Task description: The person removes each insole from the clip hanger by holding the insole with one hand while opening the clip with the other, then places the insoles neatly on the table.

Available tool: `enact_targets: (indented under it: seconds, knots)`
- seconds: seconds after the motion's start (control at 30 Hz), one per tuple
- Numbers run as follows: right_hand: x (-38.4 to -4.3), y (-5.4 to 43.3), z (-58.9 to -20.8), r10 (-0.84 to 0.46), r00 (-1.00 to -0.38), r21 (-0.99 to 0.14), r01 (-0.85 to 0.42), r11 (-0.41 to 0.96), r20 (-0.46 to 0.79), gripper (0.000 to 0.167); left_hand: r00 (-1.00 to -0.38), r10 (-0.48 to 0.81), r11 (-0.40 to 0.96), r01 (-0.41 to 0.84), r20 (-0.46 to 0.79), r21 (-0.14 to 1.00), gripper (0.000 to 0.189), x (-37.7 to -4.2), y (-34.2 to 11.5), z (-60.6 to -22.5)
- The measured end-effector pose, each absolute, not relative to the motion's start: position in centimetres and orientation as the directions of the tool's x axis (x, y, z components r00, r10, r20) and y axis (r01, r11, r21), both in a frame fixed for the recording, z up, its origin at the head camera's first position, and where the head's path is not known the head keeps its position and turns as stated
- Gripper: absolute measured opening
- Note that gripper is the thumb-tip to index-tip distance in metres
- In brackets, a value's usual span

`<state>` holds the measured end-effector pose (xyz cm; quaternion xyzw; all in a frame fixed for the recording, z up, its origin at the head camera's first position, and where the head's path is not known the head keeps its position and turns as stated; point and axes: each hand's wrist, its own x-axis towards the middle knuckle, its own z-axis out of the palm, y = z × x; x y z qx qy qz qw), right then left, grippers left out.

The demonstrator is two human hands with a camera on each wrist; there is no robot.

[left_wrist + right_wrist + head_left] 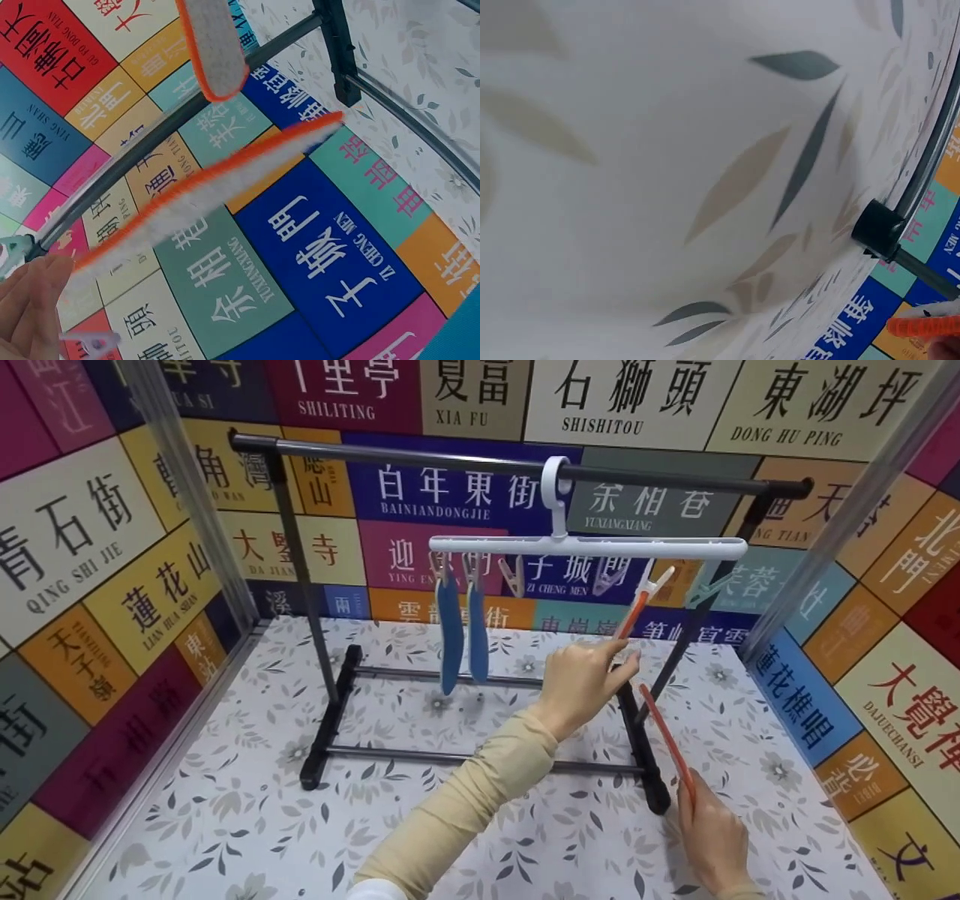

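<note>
Where the hands (589,682) (714,836) grip, orange insoles (634,613) (667,735) protrude beyond them.

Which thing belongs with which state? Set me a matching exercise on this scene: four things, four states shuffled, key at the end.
1. hanger
2. blue insoles
3. right hand
4. rack

A. gripping an orange-edged insole
B. standing on the leaf-patterned surface
C. hooked over a rail
D. clipped up side by side

Pairs: 1-C; 2-D; 3-A; 4-B
</note>
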<state>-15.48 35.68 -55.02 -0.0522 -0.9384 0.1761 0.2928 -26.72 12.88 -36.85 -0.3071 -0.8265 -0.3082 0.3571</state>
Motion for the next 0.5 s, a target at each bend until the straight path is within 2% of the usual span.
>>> enact_targets:
  seconds: [0.23,0.4,0.5]
  knots:
    - [-14.5,37.4,-55.5,0.225,-0.842,-0.338,0.054,0.940,0.491,0.037,-0.592,0.265,0.626,0.706,0.762,0.331,0.025,-26.8,11.4,-37.6]
    - [-14.7,38.4,-56.1,0.218,-0.828,-0.300,0.063,0.952,0.517,0.033,-0.622,0.247,0.671,0.663,0.743,0.331,0.026,-27.1,10.5,-38.0]
    - [-15.0,38.8,-56.3,0.233,-0.844,-0.298,0.091,0.950,0.484,0.032,-0.634,0.238,0.674,0.653,0.736,0.344,0.025,-27.4,10.0,-38.4]
